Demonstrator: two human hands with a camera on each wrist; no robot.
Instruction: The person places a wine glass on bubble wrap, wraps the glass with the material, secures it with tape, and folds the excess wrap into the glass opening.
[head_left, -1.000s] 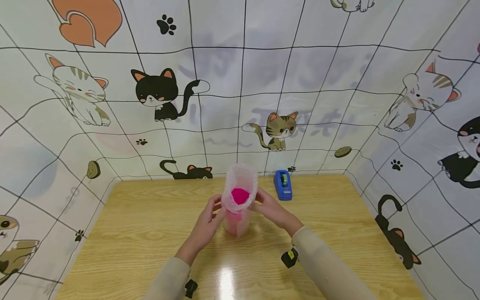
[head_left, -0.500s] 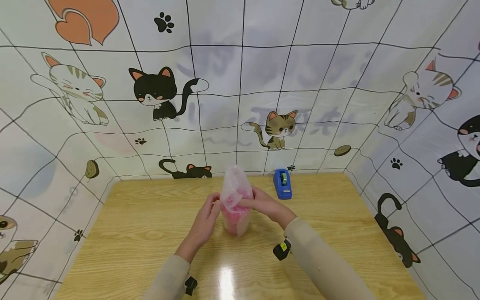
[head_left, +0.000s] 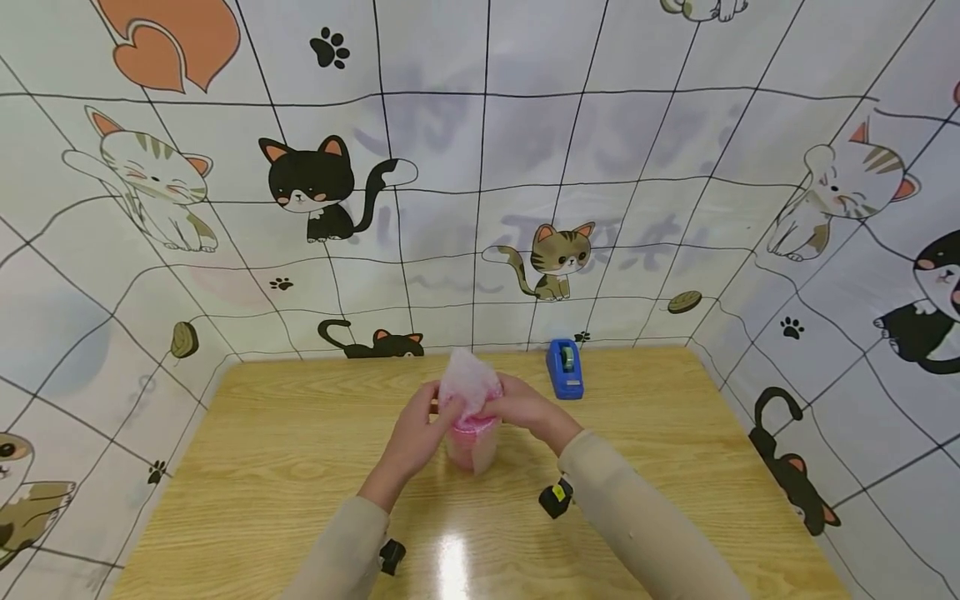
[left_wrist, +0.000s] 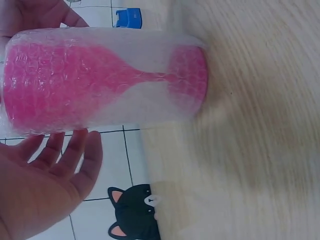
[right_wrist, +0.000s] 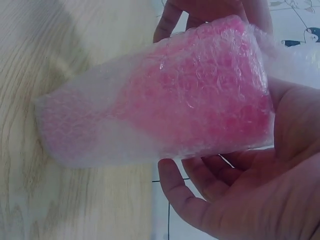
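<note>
A pink stemmed goblet (left_wrist: 75, 82) stands upright on the table inside a sleeve of clear bubble wrap (head_left: 470, 379). Through the wrap in the left wrist view its broad bowl, thin stem and round base show. The wrap's upper end is bent over the goblet's mouth, with a loose flap at the far side. My left hand (head_left: 416, 429) holds the upper left side, thumb on the folded wrap and fingers along the side. On the right, my right hand (head_left: 528, 411) grips the wrap near the rim, its thumb pressing the fold inward and its fingers (right_wrist: 185, 200) curved alongside.
A blue tape dispenser (head_left: 565, 369) with a roll of tape stands at the back right of the wooden table (head_left: 300, 467). Cat-printed sheeting (head_left: 420, 250) rises behind the table and along both sides. Small black devices (head_left: 555, 497) sit at both wrists.
The wrap's open top, through which pink showed, is now folded down over the goblet. My right thumb moved inward onto the wrap, then my left thumb came over it too.
</note>
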